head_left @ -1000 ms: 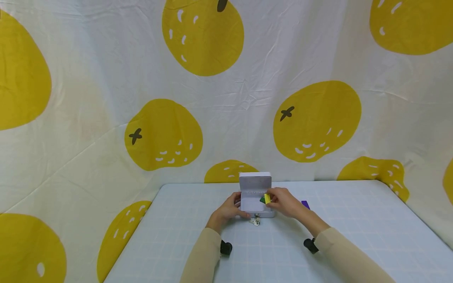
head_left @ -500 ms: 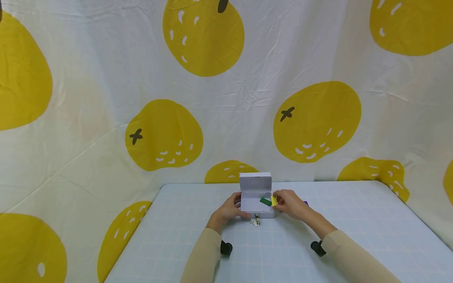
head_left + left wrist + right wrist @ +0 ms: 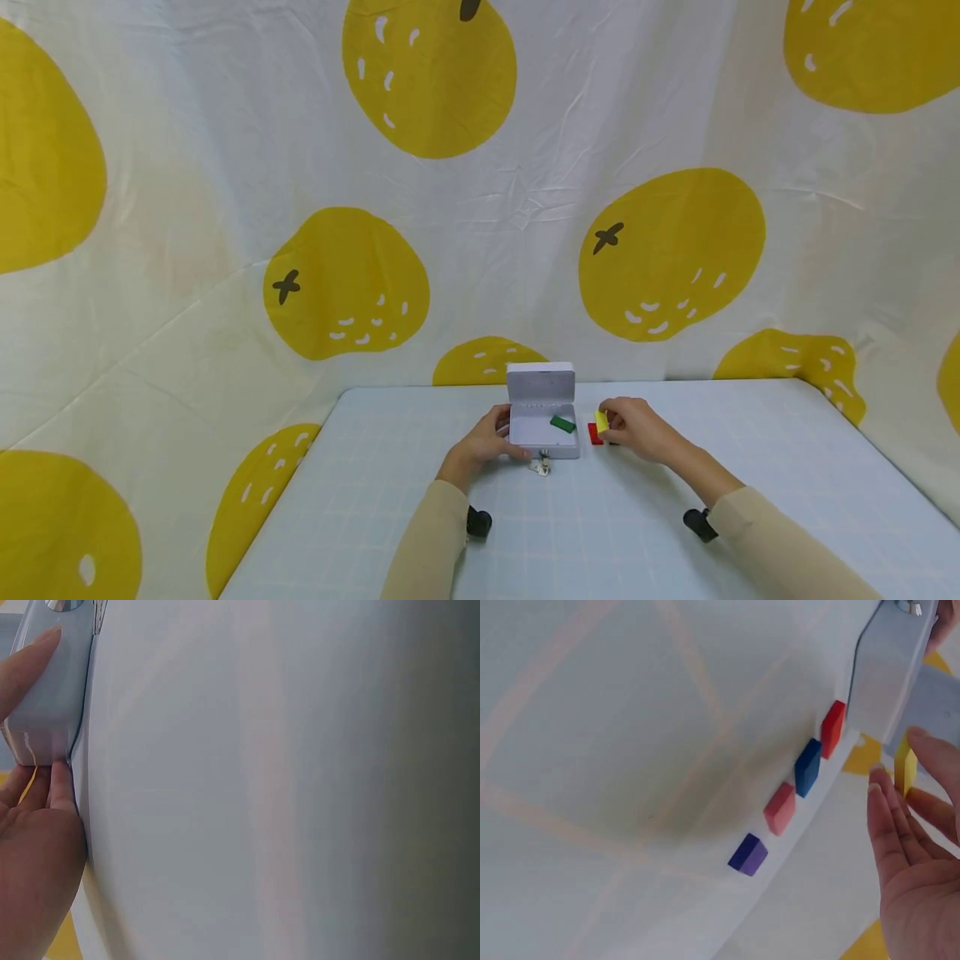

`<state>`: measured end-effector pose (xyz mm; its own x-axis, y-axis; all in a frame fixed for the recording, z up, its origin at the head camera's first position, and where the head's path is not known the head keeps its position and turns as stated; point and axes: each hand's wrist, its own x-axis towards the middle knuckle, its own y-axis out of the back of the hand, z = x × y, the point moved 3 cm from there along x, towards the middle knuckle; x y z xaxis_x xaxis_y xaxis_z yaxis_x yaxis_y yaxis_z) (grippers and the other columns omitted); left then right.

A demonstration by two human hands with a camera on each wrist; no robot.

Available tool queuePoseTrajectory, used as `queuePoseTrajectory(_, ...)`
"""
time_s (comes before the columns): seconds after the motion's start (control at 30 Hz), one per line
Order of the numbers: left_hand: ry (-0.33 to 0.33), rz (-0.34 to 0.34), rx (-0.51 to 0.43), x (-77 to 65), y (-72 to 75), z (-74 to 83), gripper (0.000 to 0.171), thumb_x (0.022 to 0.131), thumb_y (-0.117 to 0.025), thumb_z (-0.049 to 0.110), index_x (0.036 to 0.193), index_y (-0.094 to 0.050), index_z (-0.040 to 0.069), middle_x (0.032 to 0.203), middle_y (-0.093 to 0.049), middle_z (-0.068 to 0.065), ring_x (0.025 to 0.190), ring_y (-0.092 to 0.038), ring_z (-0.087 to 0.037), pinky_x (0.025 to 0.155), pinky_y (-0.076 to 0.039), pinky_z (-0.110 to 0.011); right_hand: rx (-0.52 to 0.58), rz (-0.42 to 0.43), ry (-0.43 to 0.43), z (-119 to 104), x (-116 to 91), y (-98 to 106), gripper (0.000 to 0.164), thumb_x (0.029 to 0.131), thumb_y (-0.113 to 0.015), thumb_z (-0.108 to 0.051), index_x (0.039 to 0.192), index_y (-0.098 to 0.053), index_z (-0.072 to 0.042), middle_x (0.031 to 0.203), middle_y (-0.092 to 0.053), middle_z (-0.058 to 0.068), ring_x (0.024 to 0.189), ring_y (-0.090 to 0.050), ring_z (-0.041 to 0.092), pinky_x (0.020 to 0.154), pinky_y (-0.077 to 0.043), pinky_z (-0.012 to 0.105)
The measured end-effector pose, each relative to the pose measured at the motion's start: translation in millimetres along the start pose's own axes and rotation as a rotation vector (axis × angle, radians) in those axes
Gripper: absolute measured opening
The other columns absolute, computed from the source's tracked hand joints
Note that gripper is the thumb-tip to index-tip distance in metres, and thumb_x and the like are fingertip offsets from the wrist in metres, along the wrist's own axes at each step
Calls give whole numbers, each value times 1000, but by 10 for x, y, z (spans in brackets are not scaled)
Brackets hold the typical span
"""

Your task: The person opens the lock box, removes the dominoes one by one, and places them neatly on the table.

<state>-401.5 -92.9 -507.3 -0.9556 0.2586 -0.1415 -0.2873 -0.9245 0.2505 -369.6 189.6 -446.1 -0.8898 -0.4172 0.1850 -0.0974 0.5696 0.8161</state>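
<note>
A small white metal cash box (image 3: 529, 432) stands with its lid raised at the back of the table. My left hand (image 3: 482, 442) grips its left side, thumb against the front wall and fingers round the side. Inside the box, towards the right, lies a green block (image 3: 562, 424). Just right of the box, my right hand (image 3: 639, 428) pinches a flat yellow block (image 3: 602, 422) between thumb and fingers, above the table. Beneath it a red block (image 3: 595, 434) shows. The right wrist view also has the yellow block (image 3: 905, 766) between the fingertips.
Keys (image 3: 540, 467) hang from the lock on the box front. In the right wrist view, a blue block (image 3: 808, 767), a pink block (image 3: 780, 809) and a purple block (image 3: 748, 855) line up with the red one. A patterned curtain (image 3: 517, 275) hangs behind the table.
My right hand has carried the yellow block rightwards, from over the box interior to beside the box. The green block has come into fuller view, and the red one now shows. My left hand stays put.
</note>
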Motion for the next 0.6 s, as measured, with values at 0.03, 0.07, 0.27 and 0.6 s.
queuePoseTrajectory(0.03,-2,0,2,3,-1,0,98,69,-94,2,151,-42,13,159,-41,-11,148,-37,-35,122,-29,-52,-6,1,-7,16,-14,15,34,87,-81,-6,116,-67,4,87,-63,3,80,-55,17,72,-55,27)
queuePoseTrajectory(0.07,-3,0,1,4,-1,1,98,69,-94,2,151,-42,12,159,-41,-11,147,-37,-36,122,-29,-53,-14,-1,-12,30,-30,31,34,87,-81,-7,116,-67,5,88,-63,3,80,-55,17,73,-55,28)
queuePoseTrajectory(0.27,-5,0,2,-13,-2,21,99,69,-94,1,152,-41,12,160,-40,-12,147,-37,-37,122,-29,-54,-22,-12,-78,147,-97,77,38,88,-80,-9,120,-66,4,92,-63,4,84,-54,18,76,-55,32)
queuePoseTrajectory(0.6,11,2,11,-2,-3,4,99,70,-94,3,153,-41,12,160,-40,-11,148,-37,-35,122,-29,-52,-40,21,-66,297,-175,129,37,86,-81,-8,117,-66,6,91,-64,4,82,-56,18,75,-56,33)
